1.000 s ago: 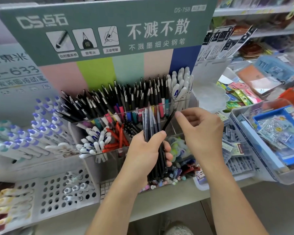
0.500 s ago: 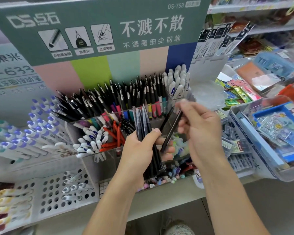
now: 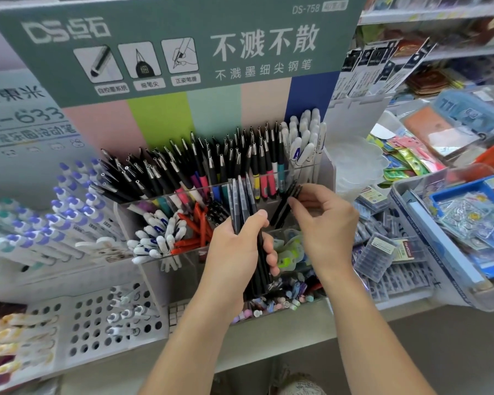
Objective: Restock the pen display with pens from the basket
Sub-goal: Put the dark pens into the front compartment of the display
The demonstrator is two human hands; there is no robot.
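Head cam: left hand [image 3: 237, 252] was clenched round a bundle of black pens [image 3: 244, 201], standing upright. Right hand [image 3: 322, 223] pinched one pen [image 3: 285, 206], tilted up-right toward the display's [image 3: 268, 186] back row just above it, so right was nearer.

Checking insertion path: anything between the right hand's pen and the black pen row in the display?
Head view: only the clear divider edge separates the black pen in the right hand from the black pen row.
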